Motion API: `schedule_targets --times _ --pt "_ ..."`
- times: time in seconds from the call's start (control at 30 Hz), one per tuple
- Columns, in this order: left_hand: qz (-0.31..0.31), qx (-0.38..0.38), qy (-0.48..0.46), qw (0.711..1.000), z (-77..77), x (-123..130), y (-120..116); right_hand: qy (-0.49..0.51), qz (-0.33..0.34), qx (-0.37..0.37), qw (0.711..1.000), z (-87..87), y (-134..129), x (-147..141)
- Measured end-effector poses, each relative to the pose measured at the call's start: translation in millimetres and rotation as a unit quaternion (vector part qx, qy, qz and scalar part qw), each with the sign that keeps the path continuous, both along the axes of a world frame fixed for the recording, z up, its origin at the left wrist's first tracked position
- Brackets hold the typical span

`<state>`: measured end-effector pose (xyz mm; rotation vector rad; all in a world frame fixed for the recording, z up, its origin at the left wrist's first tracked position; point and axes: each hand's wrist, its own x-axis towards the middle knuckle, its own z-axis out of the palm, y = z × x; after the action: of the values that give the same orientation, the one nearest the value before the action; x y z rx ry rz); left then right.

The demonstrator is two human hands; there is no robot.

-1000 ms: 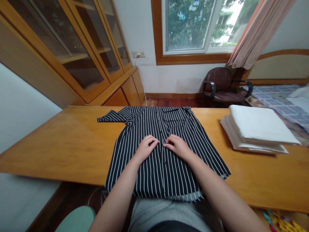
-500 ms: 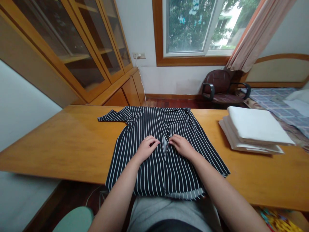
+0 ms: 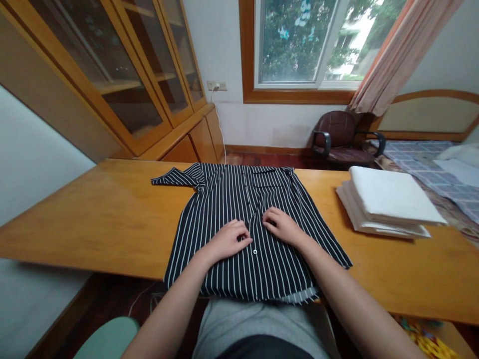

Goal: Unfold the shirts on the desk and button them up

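Observation:
A black shirt with white stripes (image 3: 232,199) lies spread on the wooden table, one sleeve out to the left and its hem at the near edge. My left hand (image 3: 231,239) rests on the middle of the shirt, fingers curled and apart from the thumb. Just right of the front placket, my right hand (image 3: 279,224) touches the cloth with loosely bent fingers. Between and below the hands a small white button (image 3: 255,252) shows on the placket.
White folded stacks (image 3: 396,197) lie on the table (image 3: 112,214) at the right. Beyond are a dark red chair (image 3: 337,132), a bed and a glass-doored cabinet. A green stool (image 3: 108,339) stands below left.
The gap in the placket has closed, and the button now shows. My left hand has moved slightly down; both hands have loosened from the placket edges.

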<state>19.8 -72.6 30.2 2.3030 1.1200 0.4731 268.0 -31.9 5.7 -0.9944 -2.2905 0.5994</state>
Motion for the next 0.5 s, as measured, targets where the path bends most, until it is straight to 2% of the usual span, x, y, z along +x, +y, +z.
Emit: schedule_targets --times 0.2,0.33,0.5 --pt "0.049 0.071 0.029 0.996 -12.4 -7 3 -0.012 -0.022 0.023 0.999 0.3 2 0" --pt "0.053 0.085 0.048 0.994 -22.8 -6 10 -0.022 -0.027 0.034 0.999 -1.4 6 -1" --pt "0.053 0.113 0.065 0.99 -26.9 -3 19 -0.044 -0.016 0.053 0.997 -2.2 21 2"
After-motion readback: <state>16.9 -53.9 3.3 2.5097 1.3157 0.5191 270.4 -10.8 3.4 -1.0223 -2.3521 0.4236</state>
